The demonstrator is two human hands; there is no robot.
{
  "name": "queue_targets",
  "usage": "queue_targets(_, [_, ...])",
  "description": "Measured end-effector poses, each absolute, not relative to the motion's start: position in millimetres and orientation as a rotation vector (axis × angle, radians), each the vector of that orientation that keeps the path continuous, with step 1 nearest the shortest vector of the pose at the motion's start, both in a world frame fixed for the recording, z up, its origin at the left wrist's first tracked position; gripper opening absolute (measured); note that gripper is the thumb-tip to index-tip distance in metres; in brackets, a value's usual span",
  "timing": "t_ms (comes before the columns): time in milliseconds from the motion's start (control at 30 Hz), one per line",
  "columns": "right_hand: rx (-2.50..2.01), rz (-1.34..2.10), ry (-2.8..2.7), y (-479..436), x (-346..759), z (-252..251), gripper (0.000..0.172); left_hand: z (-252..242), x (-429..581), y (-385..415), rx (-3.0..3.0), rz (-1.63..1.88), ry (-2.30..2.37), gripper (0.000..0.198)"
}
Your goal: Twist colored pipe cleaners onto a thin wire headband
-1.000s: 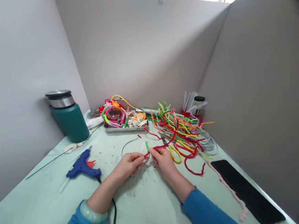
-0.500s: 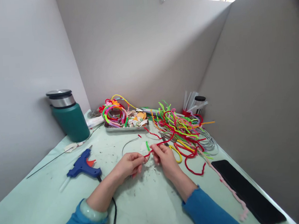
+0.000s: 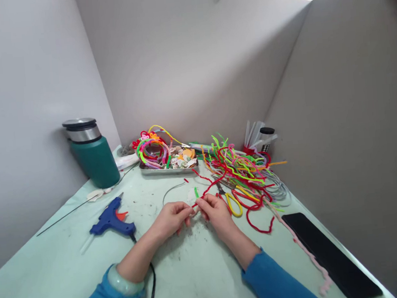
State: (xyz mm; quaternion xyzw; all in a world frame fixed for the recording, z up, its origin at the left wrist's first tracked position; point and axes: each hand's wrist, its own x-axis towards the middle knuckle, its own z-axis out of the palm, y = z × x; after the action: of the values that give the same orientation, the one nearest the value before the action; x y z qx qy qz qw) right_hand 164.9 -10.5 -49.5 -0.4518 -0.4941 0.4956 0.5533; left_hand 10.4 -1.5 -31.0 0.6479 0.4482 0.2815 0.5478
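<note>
A red pipe cleaner (image 3: 209,186) runs between my two hands, low over the table. My left hand (image 3: 174,218) pinches its near end between thumb and fingers. Just to the right, my right hand (image 3: 217,212) grips it too, its fingertips close to those of the left. The free length slants up and away from the right hand toward the pile. A short green pipe cleaner piece (image 3: 196,192) lies just beyond my fingertips. Scissors with yellow and red handles (image 3: 234,204) rest right of my right hand. Whatever lies inside the pinched fingers is mostly hidden.
A tangled pile of pipe cleaners (image 3: 238,164) lies at the back right. Behind my hands stands a metal tray (image 3: 169,171) with scraps and a coloured ring. A blue glue gun (image 3: 111,220), green bottle (image 3: 93,160) and black phone-like slab (image 3: 327,253) flank them.
My right hand has slid slightly left, closer to the left hand. The red pipe cleaner's free length now points more steeply up and away. The view has shifted a little.
</note>
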Motion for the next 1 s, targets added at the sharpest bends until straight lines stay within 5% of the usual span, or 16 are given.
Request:
queue_targets(533, [-0.93,1.299,-0.972,-12.8,164.4,-41.6,0.025,-18.5,9.9,-6.8,1.538,0.618,0.946,0.034])
queue_targets(767, [-0.999,1.281,-1.028,-13.6,163.4,-42.1,0.027,-19.1,8.9,-6.0,1.563,0.645,1.029,0.049])
queue_targets(1000, [-0.972,1.328,-1.06,-13.7,163.7,-42.6,0.028,-22.6,7.1,-3.0,1.525,0.636,0.994,0.041])
